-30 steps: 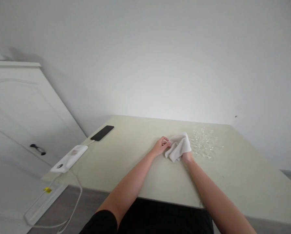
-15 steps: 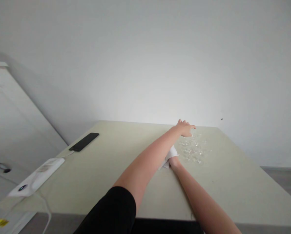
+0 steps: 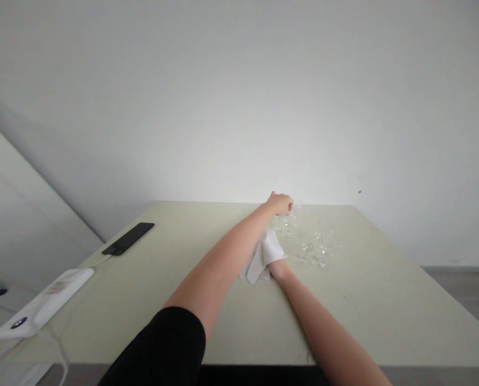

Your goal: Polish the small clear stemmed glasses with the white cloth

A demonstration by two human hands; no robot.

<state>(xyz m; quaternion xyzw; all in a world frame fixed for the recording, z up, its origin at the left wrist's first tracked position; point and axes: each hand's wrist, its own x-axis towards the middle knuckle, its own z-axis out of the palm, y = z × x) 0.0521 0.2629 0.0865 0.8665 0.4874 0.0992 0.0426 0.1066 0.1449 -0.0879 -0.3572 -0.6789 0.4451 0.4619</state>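
Observation:
My left hand (image 3: 280,204) is closed near the far edge of the table, its arm crossing over to the right. Clear, shiny pieces (image 3: 286,221) hang at its fingers; their exact kind is too faint to make out. A tangled heap of similar clear pieces (image 3: 316,249) lies to the right on the tabletop. My right hand (image 3: 278,267) is tucked into a folded white cloth (image 3: 272,247), which covers its fingers and rests on the table just left of the heap. Part of the cloth is hidden behind my left forearm.
The pale table (image 3: 368,321) backs onto a grey-white wall (image 3: 239,96). On its left side lie a dark phone (image 3: 129,239) with a cable and a white power strip (image 3: 46,303). A white cabinet (image 3: 18,214) stands left of the table.
My left hand has closed and moved left, with some clear pieces drawn away from the heap. My right hand and the cloth have shifted slightly left, and more cloth shows.

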